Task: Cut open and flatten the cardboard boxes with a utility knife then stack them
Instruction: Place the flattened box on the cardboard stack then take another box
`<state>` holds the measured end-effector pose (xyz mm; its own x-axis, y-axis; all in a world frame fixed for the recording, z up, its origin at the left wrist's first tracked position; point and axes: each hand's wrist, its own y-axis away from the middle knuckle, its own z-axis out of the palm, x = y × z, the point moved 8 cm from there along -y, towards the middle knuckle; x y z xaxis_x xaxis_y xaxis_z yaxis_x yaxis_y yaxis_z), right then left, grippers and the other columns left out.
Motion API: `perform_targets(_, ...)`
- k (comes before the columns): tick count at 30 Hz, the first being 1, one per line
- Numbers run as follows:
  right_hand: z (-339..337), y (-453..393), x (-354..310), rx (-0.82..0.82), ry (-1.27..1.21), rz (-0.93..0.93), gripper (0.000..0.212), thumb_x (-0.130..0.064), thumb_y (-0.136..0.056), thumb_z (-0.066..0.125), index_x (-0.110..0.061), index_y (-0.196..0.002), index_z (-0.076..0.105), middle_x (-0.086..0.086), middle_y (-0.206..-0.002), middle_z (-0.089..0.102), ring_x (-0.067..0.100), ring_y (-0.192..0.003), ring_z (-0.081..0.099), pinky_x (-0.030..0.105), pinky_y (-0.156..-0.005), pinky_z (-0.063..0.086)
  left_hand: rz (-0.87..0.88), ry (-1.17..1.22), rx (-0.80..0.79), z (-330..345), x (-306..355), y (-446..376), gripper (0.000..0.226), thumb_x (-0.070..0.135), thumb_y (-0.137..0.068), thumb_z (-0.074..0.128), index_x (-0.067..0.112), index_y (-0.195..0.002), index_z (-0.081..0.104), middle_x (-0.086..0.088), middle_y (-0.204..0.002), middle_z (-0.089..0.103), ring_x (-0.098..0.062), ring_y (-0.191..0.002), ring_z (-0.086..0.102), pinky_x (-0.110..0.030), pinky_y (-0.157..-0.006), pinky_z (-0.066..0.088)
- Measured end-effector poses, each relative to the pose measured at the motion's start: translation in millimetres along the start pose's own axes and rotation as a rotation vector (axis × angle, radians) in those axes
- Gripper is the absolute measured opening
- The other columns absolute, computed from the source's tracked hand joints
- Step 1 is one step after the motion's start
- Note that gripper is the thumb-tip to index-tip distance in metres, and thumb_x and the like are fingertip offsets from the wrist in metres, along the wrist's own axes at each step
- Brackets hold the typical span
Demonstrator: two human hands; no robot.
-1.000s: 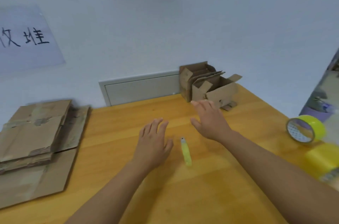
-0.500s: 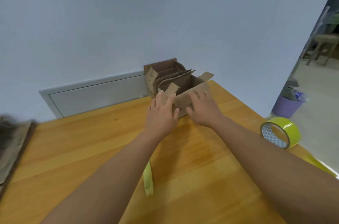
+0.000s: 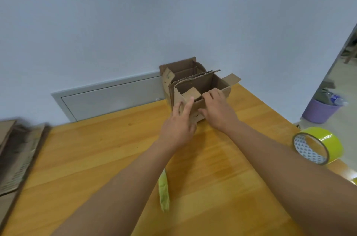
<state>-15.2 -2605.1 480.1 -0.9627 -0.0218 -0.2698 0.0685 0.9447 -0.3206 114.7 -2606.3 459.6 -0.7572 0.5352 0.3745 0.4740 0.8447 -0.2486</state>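
Note:
An open brown cardboard box (image 3: 222, 86) stands at the back of the wooden table (image 3: 96, 154), with a second open box (image 3: 179, 69) behind it against the wall. My left hand (image 3: 179, 123) touches the front box's left corner, fingers up along its wall. My right hand (image 3: 216, 110) grips the box's front wall, fingers hooked over the rim. A yellow-green utility knife (image 3: 164, 191) lies on the table under my left forearm, nearer to me. Flattened cardboard (image 3: 17, 150) lies stacked at the table's left edge.
A roll of yellow tape (image 3: 318, 145) stands on edge near the table's right edge. A grey panel (image 3: 108, 96) is set in the wall behind the table. A purple waste bin (image 3: 320, 112) stands on the floor to the right.
Both hands moved from the table near the knife forward to the front box and took hold of it. The view swung right, then a little back.

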Motion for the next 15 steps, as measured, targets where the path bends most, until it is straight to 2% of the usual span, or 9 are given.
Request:
perform_targets(4,-21.1,30.9,-25.3,0.057,-0.009,-0.035,0.041,-0.037,-0.095,0.061,-0.014,-0.128,0.051,0.005,-0.136,0.049,0.025,-0.137,0.034,0.039,-0.105,0.044,0.041,0.028,0.113,-31.2,-4.2,26.1,0.076,0.047,-0.096,0.054,0.040,-0.154,0.006,0.002,-0.157,0.016,-0.024,-0.134,0.041,-0.035,-0.099,0.048)
perform_targets(9,-34.9,77.4,-77.9,0.051,0.002,-0.142,0.044,-0.043,-0.095,0.058,-0.017,-0.130,0.052,0.002,-0.137,0.049,0.023,-0.141,0.029,0.037,-0.107,0.041,-0.027,0.190,0.146,-68.6,-27.5,78.7,0.099,0.066,-0.081,0.063,0.045,-0.153,-0.003,0.007,-0.162,-0.005,-0.024,-0.149,0.014,-0.045,-0.113,0.033)
perform_targets(11,-40.7,91.4,-105.4,0.052,0.015,-0.188,0.045,-0.046,-0.096,0.056,-0.020,-0.132,0.050,0.000,-0.137,0.048,0.021,-0.141,0.029,0.036,-0.107,0.042,-0.056,0.267,0.166,-85.1,-38.8,103.7,0.106,0.071,-0.074,0.064,0.050,-0.150,-0.007,0.007,-0.163,-0.010,-0.022,-0.151,0.010,-0.046,-0.114,0.030)
perform_targets(13,-44.9,104.4,-135.4,0.062,0.026,-0.250,0.047,-0.046,-0.095,0.056,-0.019,-0.133,0.051,0.002,-0.137,0.049,0.023,-0.141,0.030,0.038,-0.107,0.043,-0.060,0.331,0.190,-102.2,-48.9,129.8,0.109,0.072,-0.071,0.066,0.052,-0.149,-0.007,0.006,-0.163,-0.009,-0.016,-0.151,0.007,-0.044,-0.116,0.026)
perform_targets(15,-48.6,116.1,-165.8,0.077,0.035,-0.312,0.048,-0.044,-0.095,0.057,-0.017,-0.133,0.051,0.004,-0.136,0.050,0.025,-0.140,0.032,0.040,-0.106,0.045,-0.059,0.408,0.229,-119.9,-59.9,154.5,0.111,0.070,-0.070,0.069,0.048,-0.151,-0.004,0.010,-0.162,0.004,-0.009,-0.148,0.012,-0.042,-0.119,0.026)
